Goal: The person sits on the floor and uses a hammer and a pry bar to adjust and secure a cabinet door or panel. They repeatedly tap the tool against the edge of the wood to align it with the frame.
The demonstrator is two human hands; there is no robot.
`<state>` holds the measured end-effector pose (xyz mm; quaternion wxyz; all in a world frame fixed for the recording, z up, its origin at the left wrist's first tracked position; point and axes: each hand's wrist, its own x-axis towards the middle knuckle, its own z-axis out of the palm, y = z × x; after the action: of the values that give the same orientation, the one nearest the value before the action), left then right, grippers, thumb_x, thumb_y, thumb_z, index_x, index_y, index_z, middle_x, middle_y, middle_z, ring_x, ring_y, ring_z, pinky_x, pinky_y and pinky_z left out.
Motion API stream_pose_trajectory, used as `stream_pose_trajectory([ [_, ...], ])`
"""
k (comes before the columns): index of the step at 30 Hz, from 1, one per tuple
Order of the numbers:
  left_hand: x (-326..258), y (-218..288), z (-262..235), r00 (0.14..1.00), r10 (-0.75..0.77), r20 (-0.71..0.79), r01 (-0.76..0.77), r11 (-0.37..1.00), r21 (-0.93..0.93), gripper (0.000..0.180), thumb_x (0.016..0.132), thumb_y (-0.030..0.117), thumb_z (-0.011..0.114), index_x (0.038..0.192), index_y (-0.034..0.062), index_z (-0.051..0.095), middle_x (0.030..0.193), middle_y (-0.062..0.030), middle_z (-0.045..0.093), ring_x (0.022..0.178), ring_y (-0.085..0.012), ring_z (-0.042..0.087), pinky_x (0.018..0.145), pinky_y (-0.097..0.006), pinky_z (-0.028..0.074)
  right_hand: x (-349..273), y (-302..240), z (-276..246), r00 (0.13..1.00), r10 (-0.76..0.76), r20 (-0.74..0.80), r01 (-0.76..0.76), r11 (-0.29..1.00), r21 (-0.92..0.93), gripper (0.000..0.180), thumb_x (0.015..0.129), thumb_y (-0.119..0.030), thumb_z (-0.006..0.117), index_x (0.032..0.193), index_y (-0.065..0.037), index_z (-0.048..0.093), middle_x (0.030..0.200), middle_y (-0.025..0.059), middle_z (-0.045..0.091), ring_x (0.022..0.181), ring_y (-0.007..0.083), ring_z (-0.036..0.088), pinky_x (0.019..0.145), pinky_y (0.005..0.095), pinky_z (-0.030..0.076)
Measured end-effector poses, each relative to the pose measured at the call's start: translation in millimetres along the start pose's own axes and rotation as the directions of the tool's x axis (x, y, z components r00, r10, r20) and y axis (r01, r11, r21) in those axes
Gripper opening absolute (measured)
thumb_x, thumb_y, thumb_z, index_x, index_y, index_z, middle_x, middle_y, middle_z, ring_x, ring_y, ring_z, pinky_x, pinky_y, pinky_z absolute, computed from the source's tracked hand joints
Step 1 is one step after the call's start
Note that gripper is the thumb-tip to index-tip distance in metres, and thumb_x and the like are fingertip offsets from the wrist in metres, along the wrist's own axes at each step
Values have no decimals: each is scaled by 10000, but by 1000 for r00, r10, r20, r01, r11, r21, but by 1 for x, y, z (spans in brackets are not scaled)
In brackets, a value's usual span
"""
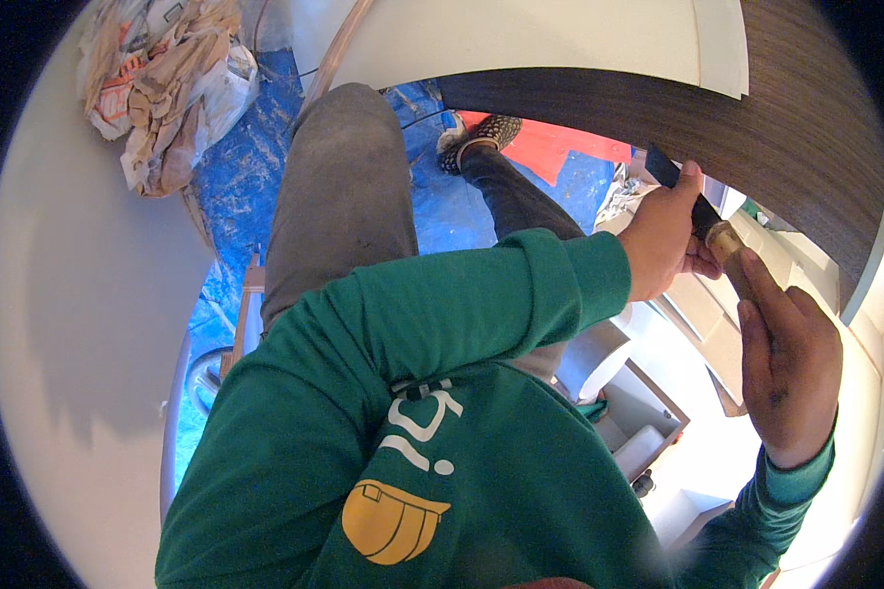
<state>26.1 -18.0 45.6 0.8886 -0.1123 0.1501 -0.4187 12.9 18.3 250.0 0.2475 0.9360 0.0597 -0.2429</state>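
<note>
Both hands are closed on one flat-bladed hand tool (703, 217) with a wooden handle: the left hand (658, 236) pinches the dark blade, its thumb laid along the upper side, while the right hand (791, 368) wraps the handle, with fingers stretched forward toward the pale collar (724, 241) where blade and handle meet. It could be a chisel or a file (the working edge is too small to tell). The tool slants across the right side of the scene, its blade pointing to the far left and its tip overlapping the edge of a dark wood-grain panel (805, 137); whether the two touch cannot be made out.

Left of that panel, on the far side, lies a cream board (540, 44). The wearer's green sweatshirt (521, 461), with a yellow printed figure, fills the near middle, and the left sleeve crosses toward the right. Beyond it a bent knee in grey trousers (349, 187) rises over a blue tarp (241, 147). Farther off are a patterned shoe (496, 130) and a red sheet (570, 147). At far left sits a plastic bag with crumpled brown paper (167, 98).
</note>
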Motion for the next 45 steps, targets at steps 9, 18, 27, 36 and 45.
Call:
stream_pose_trajectory([
  [9,3,-1,-3,1000,21,-2,-21,1000,-1,557,1025,569,349,997,50,549,816,-126,661,643,-288,666,561,-430,557,4,11,2,997,-73,-21,74,996,47,388,851,-37,642,1236,-78,661,650,143,516,579,318,521,556,434,400],
  [18,5,2,-10,999,8,-36,-7,1000,3,568,1013,582,378,986,43,554,804,-127,661,651,-285,666,562,-423,552,9,6,5,998,-60,1,60,995,84,357,855,-58,645,1210,-68,674,639,160,531,590,327,545,563,435,412],
  [27,8,2,-14,1000,18,5,-18,1000,6,580,1014,585,368,1004,39,563,827,-136,671,673,-279,671,586,-413,557,14,16,7,995,-101,-19,103,983,155,348,853,-56,635,1199,-54,675,641,168,539,590,343,543,570,444,410],
  [36,5,-1,-5,1000,-12,7,12,1000,-19,582,1020,582,349,1018,38,556,856,-141,677,683,-270,675,606,-418,573,11,20,0,993,-113,-17,115,986,124,340,866,-46,610,1200,-19,669,622,159,512,568,313,509,559,416,388],
  [45,8,1,-9,1000,16,0,-16,1000,-13,552,1024,563,363,1026,50,566,856,-125,671,679,-273,673,600,-434,573,16,23,6,994,-108,-33,112,977,183,361,850,-33,623,1208,-37,672,621,145,504,565,300,507,558,415,389],
])
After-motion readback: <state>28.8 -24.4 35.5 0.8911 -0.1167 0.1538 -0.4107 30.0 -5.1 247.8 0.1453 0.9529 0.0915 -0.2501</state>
